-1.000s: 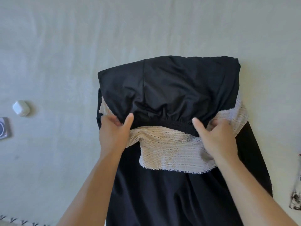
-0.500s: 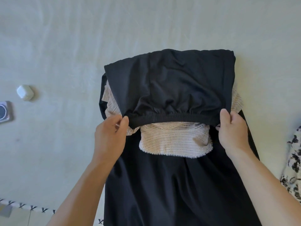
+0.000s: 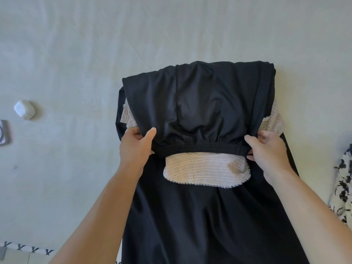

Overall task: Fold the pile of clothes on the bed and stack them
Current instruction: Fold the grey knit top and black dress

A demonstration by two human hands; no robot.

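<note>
A black garment (image 3: 200, 103) with an elastic waistband (image 3: 207, 146) lies folded over a beige lace piece (image 3: 205, 173) on the pale bed sheet (image 3: 76, 54). More black cloth (image 3: 200, 225) runs down towards me. My left hand (image 3: 136, 147) grips the left end of the waistband, thumb on top. My right hand (image 3: 266, 151) pinches the right end of the waistband. Beige lace also shows at both sides under the black fold.
A small white case (image 3: 24, 109) lies on the sheet at the left, with a grey device (image 3: 3, 135) at the frame's left edge. A black-and-white floral garment (image 3: 342, 187) lies at the right edge. The bed's patterned border (image 3: 26, 249) shows at the bottom left.
Both hands have shifted outward to the ends of the black waistband and drawn it a little lower over the beige lace; the view has moved slightly.
</note>
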